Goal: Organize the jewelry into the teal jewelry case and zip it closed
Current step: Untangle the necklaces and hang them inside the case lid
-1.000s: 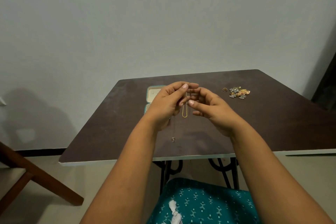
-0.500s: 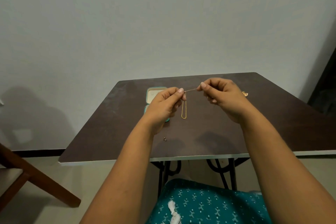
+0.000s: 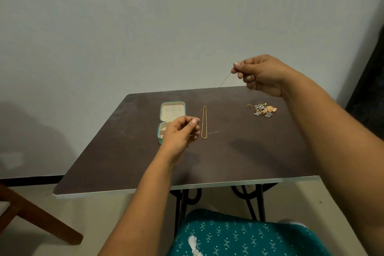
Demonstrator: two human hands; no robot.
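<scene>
Currently my right hand is raised high over the far-right part of the table, thumb & forefinger pinching one end of a thin chain. Chain runs down-left from that pinch, taut; it's too fine to trace against the dark tabletop. My left hand sits lower, just right of the teal jewelry case, fingers curled, thumb & forefinger tips together. Looks like a pinch on the chain's other end, but I cannot tell for sure. Small gold bit shows under the left fingers, unidentifiable. Case lies open on the table, cream lining up, lid half toward the wall. Gold necklace lies doubled, flat on the table just right of the left hand. Jewelry pile rests far right w/ a ring beside it.
</scene>
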